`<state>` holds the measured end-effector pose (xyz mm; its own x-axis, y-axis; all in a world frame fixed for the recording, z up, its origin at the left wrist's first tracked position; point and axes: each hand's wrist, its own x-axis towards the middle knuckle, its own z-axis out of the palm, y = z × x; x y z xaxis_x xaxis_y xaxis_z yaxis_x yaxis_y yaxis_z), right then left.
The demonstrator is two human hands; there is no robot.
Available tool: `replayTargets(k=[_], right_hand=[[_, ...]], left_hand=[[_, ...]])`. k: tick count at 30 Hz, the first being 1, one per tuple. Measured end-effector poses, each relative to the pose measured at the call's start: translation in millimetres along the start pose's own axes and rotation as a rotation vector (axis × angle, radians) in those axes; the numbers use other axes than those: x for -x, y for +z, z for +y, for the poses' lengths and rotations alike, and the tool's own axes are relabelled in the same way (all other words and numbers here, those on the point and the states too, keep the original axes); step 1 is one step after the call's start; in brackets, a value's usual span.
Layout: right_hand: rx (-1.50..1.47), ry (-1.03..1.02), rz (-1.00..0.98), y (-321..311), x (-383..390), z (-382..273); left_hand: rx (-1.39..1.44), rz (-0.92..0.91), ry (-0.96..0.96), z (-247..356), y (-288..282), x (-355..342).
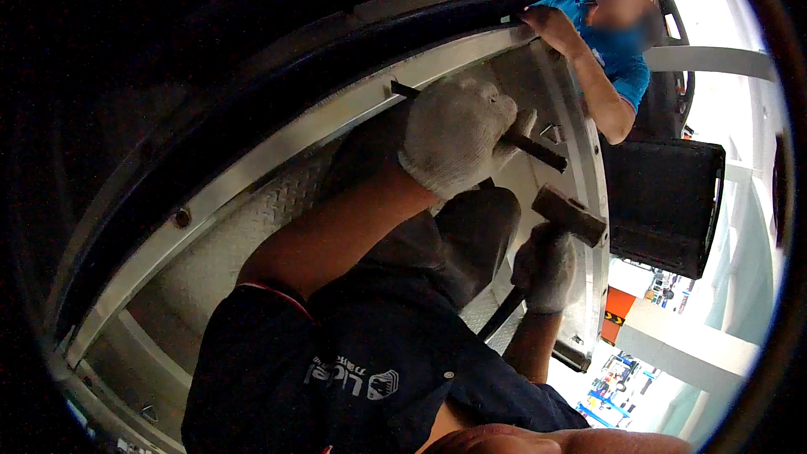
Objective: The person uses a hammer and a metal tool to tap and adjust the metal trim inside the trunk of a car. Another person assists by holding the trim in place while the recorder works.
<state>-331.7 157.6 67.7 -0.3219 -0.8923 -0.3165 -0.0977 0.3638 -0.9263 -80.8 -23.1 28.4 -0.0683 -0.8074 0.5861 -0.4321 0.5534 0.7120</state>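
Observation:
My left hand (458, 130), in a pale knitted glove, is closed round a dark chisel (538, 151). The chisel's thin front end reaches the long pale metal rail (336, 113), though the exact contact is hard to see. Lower and to the right, my right hand (545, 269), also gloved, grips a hammer (569, 215) by its dark handle. The hammer's head is a short way from the back end of the chisel, apart from it. My knees in dark trousers (475, 227) are between the arms.
A co-worker in a blue shirt (626, 76) leans in at the upper right, a hand (553, 29) at the rail's end. Patterned metal floor (277, 210) lies under me. A black panel (664, 206) and an orange panel (619, 307) stand beyond the right metal edge (593, 168).

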Motion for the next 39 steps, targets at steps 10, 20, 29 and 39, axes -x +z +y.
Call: replayTargets(k=[10, 20, 29, 39], right_hand=[[0.217, 0.089, 0.151, 29.8, 4.2, 18.9], [0.054, 0.002, -0.021, 38.4, 0.2, -2.5], [-0.141, -0.146, -0.053, 22.3, -19.0, -48.6], [0.286, -0.551, -0.087, 61.2, -52.0, -116.1]], left_hand=[[-0.056, 0.038, -0.077, -10.1, -0.5, 3.7], [-0.050, -0.011, -0.096, -6.7, -0.7, -5.6], [-0.038, -0.063, -0.157, -12.9, -4.8, -7.6], [-0.070, 0.078, -0.177, -18.4, 0.3, -6.3]])
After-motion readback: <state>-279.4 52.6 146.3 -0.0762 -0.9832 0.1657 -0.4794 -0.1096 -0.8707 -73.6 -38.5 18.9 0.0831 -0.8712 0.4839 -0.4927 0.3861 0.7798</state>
